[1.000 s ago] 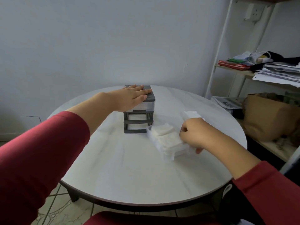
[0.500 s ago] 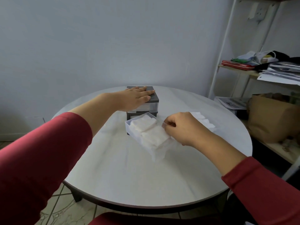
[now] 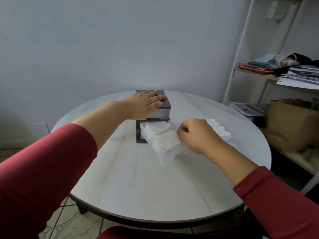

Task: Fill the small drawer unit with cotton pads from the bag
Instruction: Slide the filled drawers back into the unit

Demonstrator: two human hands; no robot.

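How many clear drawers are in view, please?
2: a top drawer in the drawer unit; a pad-filled drawer at the slot below, gripped by the right hand. Others may be hidden.

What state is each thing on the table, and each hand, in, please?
Drawer unit: upright, top drawer closed.
Clear drawer: mostly out, askew, rear at the unit's middle slot.
Cotton pads: filling the clear drawer.
Bag: lying flat, holding pads.
Left hand: flat on the unit's top.
Right hand: gripping the clear drawer's rim.
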